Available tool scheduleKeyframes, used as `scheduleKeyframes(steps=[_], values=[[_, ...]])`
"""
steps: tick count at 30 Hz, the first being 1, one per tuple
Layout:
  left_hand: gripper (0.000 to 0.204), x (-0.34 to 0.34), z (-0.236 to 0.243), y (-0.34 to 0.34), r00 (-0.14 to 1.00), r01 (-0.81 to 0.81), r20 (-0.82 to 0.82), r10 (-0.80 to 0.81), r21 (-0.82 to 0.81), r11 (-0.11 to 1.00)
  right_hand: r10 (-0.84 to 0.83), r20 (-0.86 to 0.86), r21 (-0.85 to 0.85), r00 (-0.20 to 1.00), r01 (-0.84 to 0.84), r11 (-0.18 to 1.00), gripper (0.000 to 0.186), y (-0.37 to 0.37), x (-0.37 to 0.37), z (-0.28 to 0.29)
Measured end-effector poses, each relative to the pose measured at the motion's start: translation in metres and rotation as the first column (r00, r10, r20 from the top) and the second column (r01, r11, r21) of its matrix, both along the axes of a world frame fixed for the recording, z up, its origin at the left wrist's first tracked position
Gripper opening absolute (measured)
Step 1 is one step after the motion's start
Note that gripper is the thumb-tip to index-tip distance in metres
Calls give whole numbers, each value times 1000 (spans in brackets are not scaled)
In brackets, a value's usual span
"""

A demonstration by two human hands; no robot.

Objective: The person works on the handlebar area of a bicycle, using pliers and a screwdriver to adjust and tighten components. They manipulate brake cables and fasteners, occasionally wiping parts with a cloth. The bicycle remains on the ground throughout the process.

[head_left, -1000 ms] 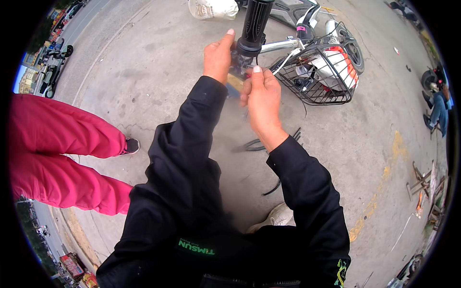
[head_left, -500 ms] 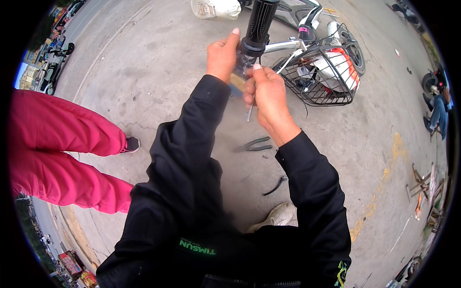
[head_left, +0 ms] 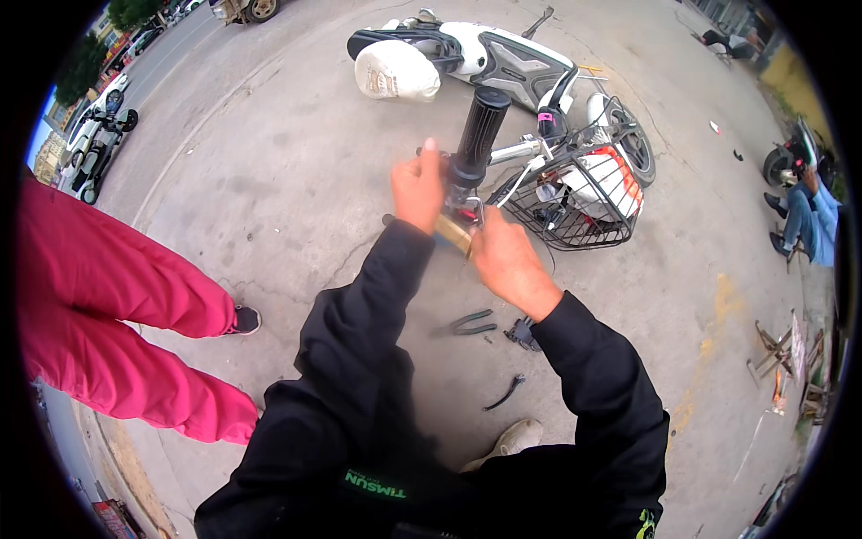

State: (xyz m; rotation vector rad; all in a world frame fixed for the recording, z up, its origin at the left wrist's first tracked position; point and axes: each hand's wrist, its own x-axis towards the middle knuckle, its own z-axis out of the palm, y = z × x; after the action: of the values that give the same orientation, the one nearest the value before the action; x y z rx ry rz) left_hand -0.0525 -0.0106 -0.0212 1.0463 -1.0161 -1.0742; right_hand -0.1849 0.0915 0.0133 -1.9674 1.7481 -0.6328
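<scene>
A black ribbed handlebar grip (head_left: 485,130) points upward from the white and grey scooter (head_left: 516,67) lying on its side. My left hand (head_left: 418,190) is closed around the fitting just below the grip, its thumb raised and its fingers mostly hidden. On the other side of that fitting, my right hand (head_left: 510,256) pinches a bent silver metal rod (head_left: 479,208) that looks like a hex key. Between the hands shows a tan bar-like piece (head_left: 453,235), its kind unclear. The pliers (head_left: 469,323) lie on the ground below my hands.
Beside the pliers lie a black plastic part (head_left: 521,334) and a short black cable piece (head_left: 505,393). The scooter's wire basket (head_left: 575,202) holds bags. A person in pink trousers (head_left: 135,314) stands at left; another in blue (head_left: 804,216) sits far right.
The view has tilted up, showing more of the scooter. My right hand has turned; the rod that hung below it now shows only as a short bend at the fitting. My left hand stays by the grip.
</scene>
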Motion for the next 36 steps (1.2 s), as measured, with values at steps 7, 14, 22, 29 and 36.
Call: scheduleKeyframes(steps=[7,14,22,29,36], values=[[49,-2,-10,12,986,-69,141,88,-134,989,-105,-554,-55,826,90,994,46,5,14,33],[33,24,6,25,848,282,521,-91,-298,912,-237,-733,-334,638,-34,942,45,0,-8,-3],[53,37,19,28,733,431,612,-297,-79,899,-314,-711,-425,629,-30,905,5,-26,-25,-14],[52,33,23,34,757,385,572,-314,-3,923,-451,-650,-500,611,103,860,7,-33,-19,-27],[55,35,22,37,814,453,376,-443,66,889,-315,-714,-489,625,-124,863,8,-41,-36,-23]])
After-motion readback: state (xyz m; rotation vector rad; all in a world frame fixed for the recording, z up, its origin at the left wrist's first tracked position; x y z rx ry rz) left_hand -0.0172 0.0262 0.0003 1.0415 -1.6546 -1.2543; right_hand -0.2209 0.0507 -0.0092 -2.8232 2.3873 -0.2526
